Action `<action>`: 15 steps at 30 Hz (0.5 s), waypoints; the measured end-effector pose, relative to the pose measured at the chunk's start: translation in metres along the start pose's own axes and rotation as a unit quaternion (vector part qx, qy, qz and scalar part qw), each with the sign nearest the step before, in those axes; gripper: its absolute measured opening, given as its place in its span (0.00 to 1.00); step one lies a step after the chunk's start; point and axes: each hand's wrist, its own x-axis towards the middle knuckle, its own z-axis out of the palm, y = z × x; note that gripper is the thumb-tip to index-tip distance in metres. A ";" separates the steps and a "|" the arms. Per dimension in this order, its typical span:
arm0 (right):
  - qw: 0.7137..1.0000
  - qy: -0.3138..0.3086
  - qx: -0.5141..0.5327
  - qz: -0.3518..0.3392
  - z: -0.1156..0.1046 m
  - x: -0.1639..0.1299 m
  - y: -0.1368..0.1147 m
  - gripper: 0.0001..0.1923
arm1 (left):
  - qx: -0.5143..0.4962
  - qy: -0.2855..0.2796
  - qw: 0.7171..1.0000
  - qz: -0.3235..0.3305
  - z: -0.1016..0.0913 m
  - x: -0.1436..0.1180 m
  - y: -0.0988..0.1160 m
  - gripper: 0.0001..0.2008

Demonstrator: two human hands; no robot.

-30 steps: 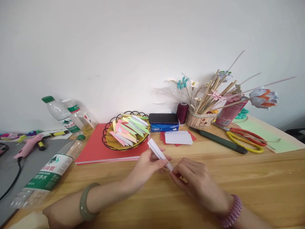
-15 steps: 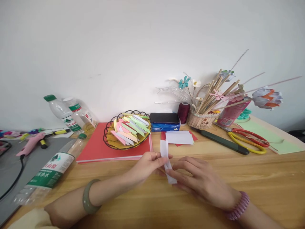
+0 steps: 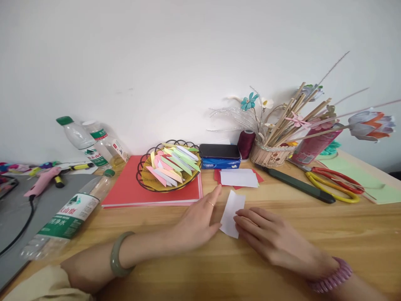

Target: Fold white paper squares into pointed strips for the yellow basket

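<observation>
"Wooden table point(image 3: 184, 276) below you, pale wall point(image 3: 175, 62) beyond: where's your white paper strip point(image 3: 231, 209)?"

"Between your hands, nearer you than the stacked cards point(image 3: 239, 178)! Your left hand point(image 3: 199, 219) spreads open, thumb by the strip; your right hand point(image 3: 269, 234) touches its other edge, pinching or not, I can't tell."

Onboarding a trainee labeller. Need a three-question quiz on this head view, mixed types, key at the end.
1. Multiple choice: The woven basket stands on:
a) the grey mat
b) the red sheet
c) the green sheet

2. True or false: The white paper strip lies between the left hand and the right hand.

3. Fill in: The scissors have one red handle and one ____ handle.

Key: 1 b; 2 true; 3 yellow.
</observation>
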 end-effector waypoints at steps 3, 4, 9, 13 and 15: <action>0.996 -0.071 0.043 0.042 0.004 -0.003 -0.001 0.13 | 0.204 0.005 0.967 0.152 0.005 -0.003 -0.006 0.15; 0.993 -0.088 0.061 0.055 0.005 -0.003 -0.002 0.12 | 0.251 -0.012 0.947 0.201 0.006 -0.004 -0.009 0.12; 0.973 -0.124 0.157 0.115 0.005 -0.003 -0.006 0.08 | 0.425 -0.021 0.853 0.303 0.009 -0.013 -0.015 0.10; 0.957 -0.125 0.209 0.159 0.009 -0.003 -0.009 0.09 | 0.472 -0.005 0.821 0.320 0.011 -0.027 -0.012 0.09; 0.952 -0.129 0.220 0.171 0.010 -0.002 -0.010 0.09 | 0.489 -0.038 0.810 0.321 0.008 -0.030 -0.009 0.10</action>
